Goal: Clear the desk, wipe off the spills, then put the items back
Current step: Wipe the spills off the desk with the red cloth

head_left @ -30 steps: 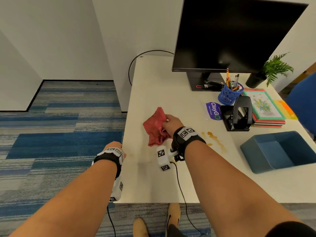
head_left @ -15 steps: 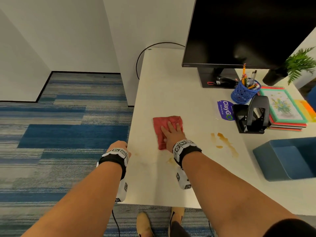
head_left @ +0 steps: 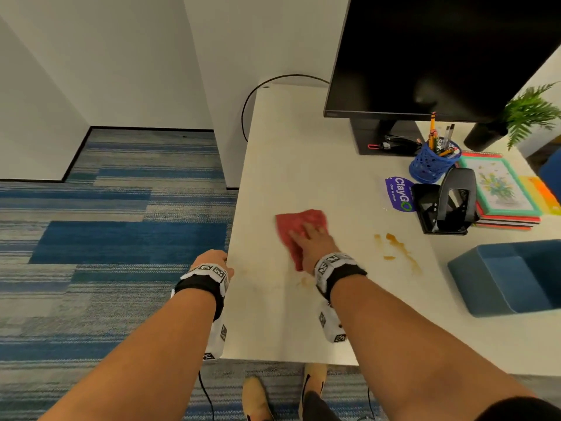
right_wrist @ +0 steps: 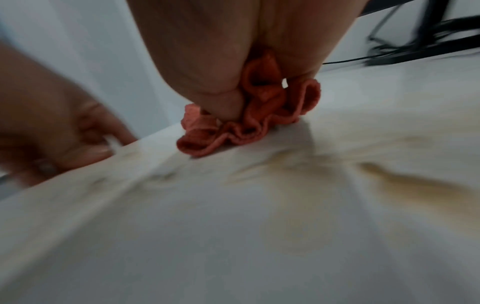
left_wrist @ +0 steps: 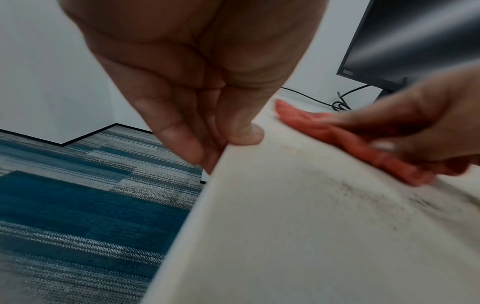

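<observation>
Wiping step in hand: red cloth (head_left: 299, 226) pressed flat on the white desk (head_left: 303, 165), left of the brown spill streaks (head_left: 397, 249).

Cloth spread under the right hand (head_left: 312, 241), fingers extended and laid flat on it, palm bearing down, nothing clamped; rear edge of cloth bunched into folds below the palm in the right wrist view. Fainter yellowish smears (right_wrist: 405, 181) on the desk just nearer than the cloth. Left hand (head_left: 212, 259) at the desk's left edge, thumb on top and fingers curled below, gripping the edge. Right of the spill, well apart from the cloth: hole punch (head_left: 446, 205), blue pen cup (head_left: 431, 165), notebooks (head_left: 504, 192), blue tray (head_left: 510, 278), not yet returned. Next move, by judgement: cloth swept rightward across the streaks under steady pressure.
</observation>
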